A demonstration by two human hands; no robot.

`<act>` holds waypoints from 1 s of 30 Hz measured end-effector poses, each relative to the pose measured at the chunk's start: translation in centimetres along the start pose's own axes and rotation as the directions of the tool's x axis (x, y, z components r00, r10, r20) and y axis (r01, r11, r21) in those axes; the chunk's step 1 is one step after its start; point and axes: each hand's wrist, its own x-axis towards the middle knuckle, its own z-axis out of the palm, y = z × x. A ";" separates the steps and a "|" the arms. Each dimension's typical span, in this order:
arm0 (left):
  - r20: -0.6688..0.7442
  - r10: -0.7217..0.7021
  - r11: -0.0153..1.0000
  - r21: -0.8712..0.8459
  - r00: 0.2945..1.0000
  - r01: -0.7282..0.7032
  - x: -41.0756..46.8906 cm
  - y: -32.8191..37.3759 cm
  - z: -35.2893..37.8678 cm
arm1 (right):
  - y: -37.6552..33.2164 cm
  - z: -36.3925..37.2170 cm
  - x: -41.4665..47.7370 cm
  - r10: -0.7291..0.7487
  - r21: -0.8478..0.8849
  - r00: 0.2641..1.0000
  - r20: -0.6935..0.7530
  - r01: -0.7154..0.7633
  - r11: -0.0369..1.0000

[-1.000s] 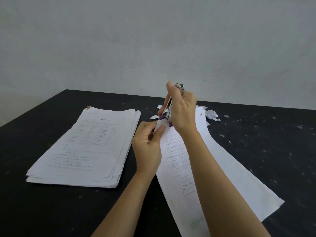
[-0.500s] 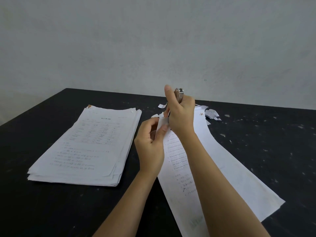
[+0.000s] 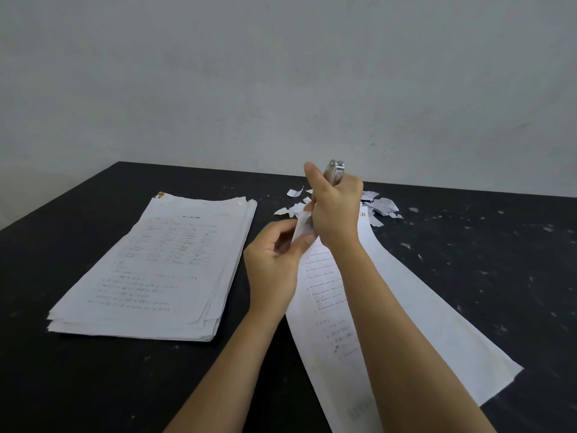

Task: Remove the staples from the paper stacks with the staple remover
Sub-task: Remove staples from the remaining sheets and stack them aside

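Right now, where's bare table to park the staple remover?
Free: the black table right of the sheets being worked, only specks there; also the near strip in front of the left paper stack. Crowded: the far centre behind the right hand, littered with torn paper scraps, and the gap between stack and left hand.

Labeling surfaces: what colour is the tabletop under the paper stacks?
Black, flecked with pale specks, on the tabletop; head view, the only one.
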 end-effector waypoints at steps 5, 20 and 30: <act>0.004 -0.010 1.000 -0.016 1.000 0.010 0.1 -0.2 -0.3 | 0.1 0.1 -0.1 -0.012 0.000 1.000 0.029 0.012 1.000; -0.071 -0.197 0.968 -0.173 0.978 0.182 0.4 -0.8 -0.4 | -0.6 -0.2 0.3 0.069 0.164 0.990 0.120 -0.088 0.982; -0.058 -0.380 0.884 -0.316 0.923 0.344 1.2 -0.7 -1.0 | -2.1 -2.3 1.4 0.066 0.072 0.990 0.124 -0.076 0.994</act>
